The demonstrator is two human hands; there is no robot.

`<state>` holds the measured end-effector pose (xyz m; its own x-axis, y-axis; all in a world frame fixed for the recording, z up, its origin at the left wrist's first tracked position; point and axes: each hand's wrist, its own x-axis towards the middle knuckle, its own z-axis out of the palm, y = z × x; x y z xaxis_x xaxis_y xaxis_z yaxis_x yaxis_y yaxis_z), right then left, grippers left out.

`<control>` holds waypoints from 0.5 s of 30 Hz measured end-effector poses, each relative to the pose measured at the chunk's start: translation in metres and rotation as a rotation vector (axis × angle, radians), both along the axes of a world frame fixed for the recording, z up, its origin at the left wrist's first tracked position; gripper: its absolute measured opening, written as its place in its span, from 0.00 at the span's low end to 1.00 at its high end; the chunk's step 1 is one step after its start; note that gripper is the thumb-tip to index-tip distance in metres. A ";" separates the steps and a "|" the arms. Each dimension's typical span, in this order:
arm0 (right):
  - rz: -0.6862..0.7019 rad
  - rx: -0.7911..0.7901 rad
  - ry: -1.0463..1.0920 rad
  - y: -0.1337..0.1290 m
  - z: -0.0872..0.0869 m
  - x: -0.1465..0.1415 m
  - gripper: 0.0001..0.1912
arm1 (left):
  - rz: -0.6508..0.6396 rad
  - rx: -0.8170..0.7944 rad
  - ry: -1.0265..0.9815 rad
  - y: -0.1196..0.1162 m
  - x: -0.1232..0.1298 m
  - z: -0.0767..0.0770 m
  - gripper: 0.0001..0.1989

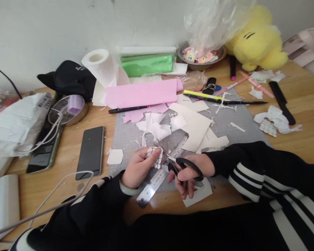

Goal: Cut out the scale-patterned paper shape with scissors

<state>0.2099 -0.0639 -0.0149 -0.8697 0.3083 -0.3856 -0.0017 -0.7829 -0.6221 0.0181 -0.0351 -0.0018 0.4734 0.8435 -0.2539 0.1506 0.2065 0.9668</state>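
Pinched between the thumb and fingers of my left hand (139, 165) is a small white paper piece (157, 161) with a black outlined pattern. My right hand (192, 174) has its fingers in the black handles of a pair of scissors (172, 159). The blades are parted and lie at the right edge of the patterned piece. Under both hands, a metal ruler (152, 186) rests slantwise on the grey cutting mat (125, 134). White paper scraps (154, 127) and cream card (196, 127) lie just beyond the hands.
Pink paper (143, 93), a green pack (149, 65) and a paper roll (96, 68) stand behind the mat. A phone (90, 151) and a white cable (52, 191) are at left. Pens, a black comb (282, 103) and a yellow plush toy (259, 42) are at right.
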 end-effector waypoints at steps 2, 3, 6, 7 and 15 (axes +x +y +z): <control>0.004 -0.002 -0.025 0.000 0.001 -0.001 0.26 | 0.013 -0.002 0.004 0.000 0.001 0.001 0.20; 0.005 -0.003 -0.037 0.000 0.001 -0.001 0.26 | 0.019 -0.003 0.007 -0.001 0.001 0.001 0.19; -0.010 -0.009 -0.058 0.000 0.002 -0.002 0.24 | 0.033 -0.011 0.003 -0.001 0.000 -0.001 0.19; -0.016 -0.009 -0.061 0.000 0.002 -0.002 0.24 | 0.040 -0.016 -0.006 -0.001 -0.001 -0.002 0.18; -0.007 0.053 -0.066 0.005 -0.003 -0.001 0.22 | 0.068 -0.057 -0.102 0.001 -0.005 -0.007 0.13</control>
<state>0.2085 -0.0587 -0.0180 -0.8409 0.3356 -0.4245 0.0352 -0.7489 -0.6617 0.0129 -0.0343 -0.0086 0.4415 0.8601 -0.2556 0.0354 0.2679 0.9628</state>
